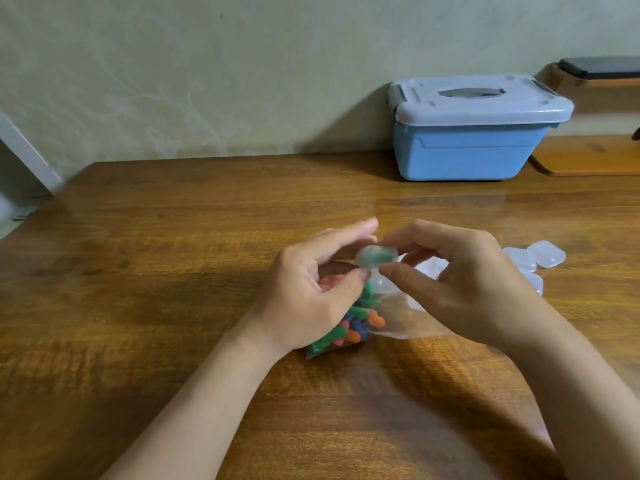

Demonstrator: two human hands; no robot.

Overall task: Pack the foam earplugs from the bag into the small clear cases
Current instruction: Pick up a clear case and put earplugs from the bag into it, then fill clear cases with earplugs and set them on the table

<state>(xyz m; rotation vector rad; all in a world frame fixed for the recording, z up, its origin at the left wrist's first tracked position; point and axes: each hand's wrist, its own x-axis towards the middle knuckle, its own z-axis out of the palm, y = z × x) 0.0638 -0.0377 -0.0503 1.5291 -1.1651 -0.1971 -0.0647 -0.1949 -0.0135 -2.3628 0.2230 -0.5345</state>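
Evidently the left hand (311, 289) and right hand (460, 282) are together pinching one clear case (367, 253), green earplug (376, 259) inside, just above the bag (408, 322), which is holding many earplugs (360, 323), while other cases (540, 258) are waiting nearby, apparently unfilled.

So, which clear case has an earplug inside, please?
The case held between the left hand and right hand: green shows inside; the cases on the table look empty.
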